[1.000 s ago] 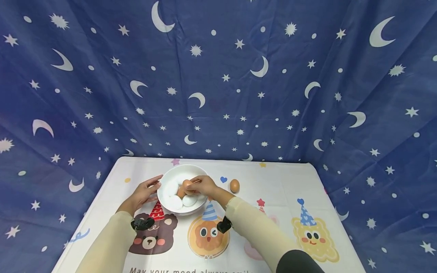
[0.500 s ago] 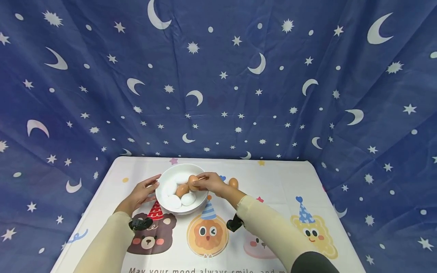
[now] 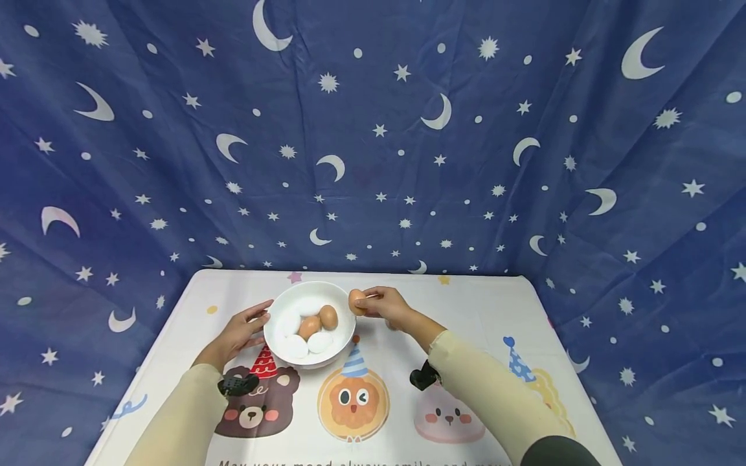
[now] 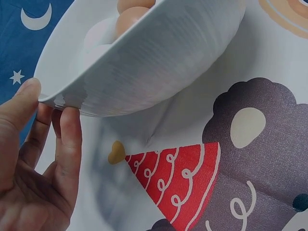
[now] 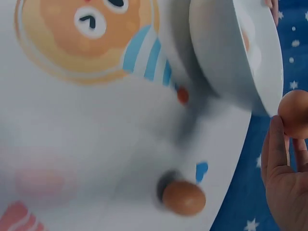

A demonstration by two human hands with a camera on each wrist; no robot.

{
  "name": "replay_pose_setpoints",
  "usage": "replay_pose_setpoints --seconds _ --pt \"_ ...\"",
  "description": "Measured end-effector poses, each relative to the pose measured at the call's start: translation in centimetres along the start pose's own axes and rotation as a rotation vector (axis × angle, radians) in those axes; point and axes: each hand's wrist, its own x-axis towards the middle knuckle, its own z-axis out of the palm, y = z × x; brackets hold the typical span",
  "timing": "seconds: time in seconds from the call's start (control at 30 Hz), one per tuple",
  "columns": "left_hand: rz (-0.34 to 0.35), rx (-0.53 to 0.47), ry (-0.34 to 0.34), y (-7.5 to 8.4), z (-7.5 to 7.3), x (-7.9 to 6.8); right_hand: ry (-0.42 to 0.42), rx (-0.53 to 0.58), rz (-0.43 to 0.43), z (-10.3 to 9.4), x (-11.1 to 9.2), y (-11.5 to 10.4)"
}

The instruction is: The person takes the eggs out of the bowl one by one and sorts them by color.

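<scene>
Over a printed tablecloth, left fingers grip a white bowl and right fingers pinch a brown egg.

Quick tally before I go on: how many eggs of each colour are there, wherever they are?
Brown eggs: 4 (2 in the bowl, 1 in the right hand, 1 on the tablecloth)
White eggs: 4, all in the bowl, as far as I can tell; their edges blend into it
Total: 8
</scene>
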Motion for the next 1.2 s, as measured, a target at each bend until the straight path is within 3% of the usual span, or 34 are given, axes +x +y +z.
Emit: replay_pose_setpoints --seconds 0.3,0.73,1.2 --pt "-0.003 -0.01 0.001 0.0 -0.1 0.2 0.068 -0.018 0.007 -4.2 -0.5 0.7" --pt "-0.011 -0.002 0.0 0.3 -0.3 0.3 0.209 -0.037 0.112 -7.8 0.2 3.8" --pt "-0.019 0.008 0.002 0.0 -0.4 0.7 0.288 -0.105 0.15 -9.4 0.0 6.4"
